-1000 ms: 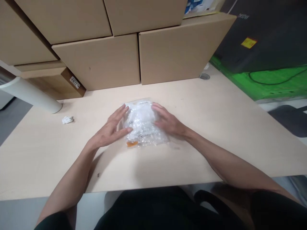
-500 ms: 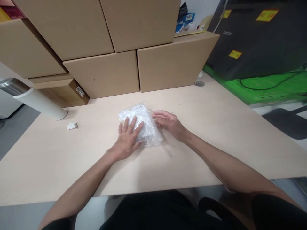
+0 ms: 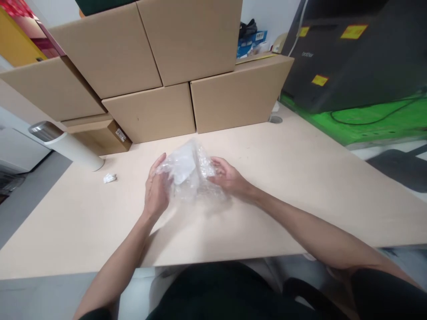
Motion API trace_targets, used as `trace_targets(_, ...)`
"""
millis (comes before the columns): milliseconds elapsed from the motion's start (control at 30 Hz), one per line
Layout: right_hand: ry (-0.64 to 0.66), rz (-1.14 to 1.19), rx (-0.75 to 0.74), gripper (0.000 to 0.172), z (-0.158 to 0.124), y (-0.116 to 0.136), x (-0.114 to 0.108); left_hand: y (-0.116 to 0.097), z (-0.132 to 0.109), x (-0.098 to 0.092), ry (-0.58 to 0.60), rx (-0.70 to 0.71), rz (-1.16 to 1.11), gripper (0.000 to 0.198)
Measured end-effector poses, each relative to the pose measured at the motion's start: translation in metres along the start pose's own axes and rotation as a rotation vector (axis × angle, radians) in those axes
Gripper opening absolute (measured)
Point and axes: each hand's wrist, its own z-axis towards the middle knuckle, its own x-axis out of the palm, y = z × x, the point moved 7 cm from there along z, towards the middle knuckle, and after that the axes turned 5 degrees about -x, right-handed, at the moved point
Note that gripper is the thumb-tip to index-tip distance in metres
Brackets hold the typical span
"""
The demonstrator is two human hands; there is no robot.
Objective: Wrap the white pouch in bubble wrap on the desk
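Note:
A clear plastic bag (image 3: 187,173) with pale contents is raised off the light wooden table (image 3: 283,186), held between both hands. My left hand (image 3: 155,192) grips its left edge, fingers curled behind the plastic. On the bag's right edge my right hand (image 3: 227,176) is closed, thumb on top. The bag is crumpled and blurred, so I cannot make out what it holds.
Stacked cardboard boxes (image 3: 187,75) line the back of the table. A white cylinder with a metal cap (image 3: 68,146) lies at the left, with a small crumpled white scrap (image 3: 109,178) near it. A black printer (image 3: 360,49) stands on a green surface at the right.
The bag lay flat on the table under my left palm; now both hands have gripped its edges and lifted it. The camera has tilted up a little.

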Motion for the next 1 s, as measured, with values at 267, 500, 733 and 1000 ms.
trace_targets(267, -0.117, -0.001, -0.255, 0.032, 0.004, 0.035, -0.019, 0.004, -0.015, -0.025, -0.175, -0.117, -0.534, 0.03)
trace_targets(500, -0.356, -0.02, -0.484, 0.023, -0.002, 0.069, -0.042, 0.046, -0.066, -0.057, -0.354, -0.338, -0.439, 0.061)
trace_targets(733, -0.524, 0.044, -0.31, 0.018, 0.011, 0.054, -0.078, 0.0, -0.077, -0.077, -0.337, 0.19, 0.83, 0.081)
trace_targets(1000, -0.831, 0.13, -0.211, 0.019, 0.024, 0.027, -0.142, -0.003, -0.066, -0.093, -0.389, 0.085, 0.53, 0.025)
